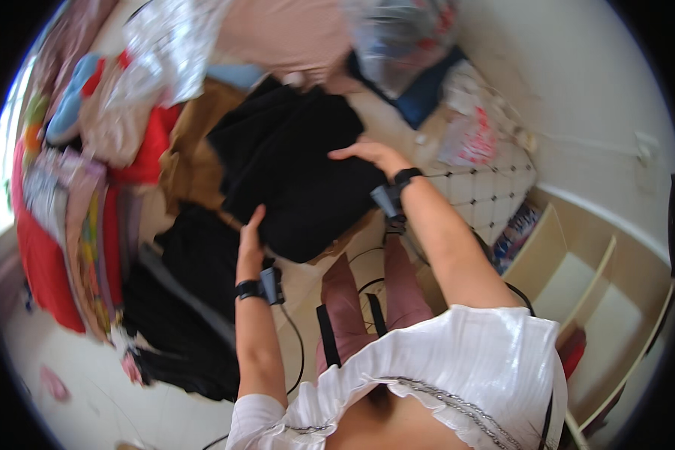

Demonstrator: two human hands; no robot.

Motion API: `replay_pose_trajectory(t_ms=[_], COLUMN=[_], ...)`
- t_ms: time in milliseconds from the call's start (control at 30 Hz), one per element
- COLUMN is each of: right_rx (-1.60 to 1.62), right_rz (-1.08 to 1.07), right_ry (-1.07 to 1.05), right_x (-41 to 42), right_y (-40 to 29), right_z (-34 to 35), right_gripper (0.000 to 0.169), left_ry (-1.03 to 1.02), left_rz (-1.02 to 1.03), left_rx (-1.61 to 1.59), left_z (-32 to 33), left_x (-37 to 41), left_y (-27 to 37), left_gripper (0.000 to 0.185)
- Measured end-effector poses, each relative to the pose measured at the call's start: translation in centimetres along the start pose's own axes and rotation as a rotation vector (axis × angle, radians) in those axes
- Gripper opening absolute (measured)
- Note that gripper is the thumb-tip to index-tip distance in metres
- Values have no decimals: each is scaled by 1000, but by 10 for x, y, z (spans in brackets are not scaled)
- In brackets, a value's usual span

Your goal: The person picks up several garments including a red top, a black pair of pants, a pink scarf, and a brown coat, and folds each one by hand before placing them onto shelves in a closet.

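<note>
A folded black garment [298, 169] lies spread between my two hands, in front of my knees. My left hand [252, 239] grips its near left edge, the thumb on top and the other fingers hidden. At the right edge, my right hand [371, 154] lays its thumb over the cloth, with its fingers mostly hidden underneath. Beneath and beside the black cloth shows a tan-brown garment [194, 140]. More black clothing [202, 270], with a grey strip along it, is heaped to the left of my left forearm.
Stacked folded clothes [73, 236] line the left side. Clear plastic [169, 50] covers part of the far pile, beside pink cloth [287, 34]. A filled plastic bag [405, 45] stands at the far right. Wooden shelving [585, 281] is to my right; cables hang from both wrist devices.
</note>
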State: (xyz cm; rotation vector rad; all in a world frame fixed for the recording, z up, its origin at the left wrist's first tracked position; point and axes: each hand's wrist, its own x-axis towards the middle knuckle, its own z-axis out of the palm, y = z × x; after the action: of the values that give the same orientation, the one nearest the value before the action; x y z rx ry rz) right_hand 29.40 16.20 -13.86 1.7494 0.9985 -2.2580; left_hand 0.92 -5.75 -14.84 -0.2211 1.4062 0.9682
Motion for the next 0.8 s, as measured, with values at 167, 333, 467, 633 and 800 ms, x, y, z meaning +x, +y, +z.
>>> replay_pose_trajectory(t_ms=[167,333,467,633,800], right_rx=[-17,480,521,750,723], right_rz=[-155,-203,-515,-612,-979], right_ry=[68,-233,55,156,434], right_x=[-17,-163,-296,-398,-564], right_y=[20,37,94,172,203], right_z=[4,-17,-39,-92,-160], right_gripper=[55,43,38,71,79], left_ry=[-146,-225,-440,-679,-1003], left_rz=[-35,17,52,67,145], left_rx=[-133,33,33,317,717], left_z=[-9,28,69,260,467], left_x=[-29,-92,-116,-145,-195], left_y=[5,29,27,3,-34], left_gripper=[45,49,64,69,68])
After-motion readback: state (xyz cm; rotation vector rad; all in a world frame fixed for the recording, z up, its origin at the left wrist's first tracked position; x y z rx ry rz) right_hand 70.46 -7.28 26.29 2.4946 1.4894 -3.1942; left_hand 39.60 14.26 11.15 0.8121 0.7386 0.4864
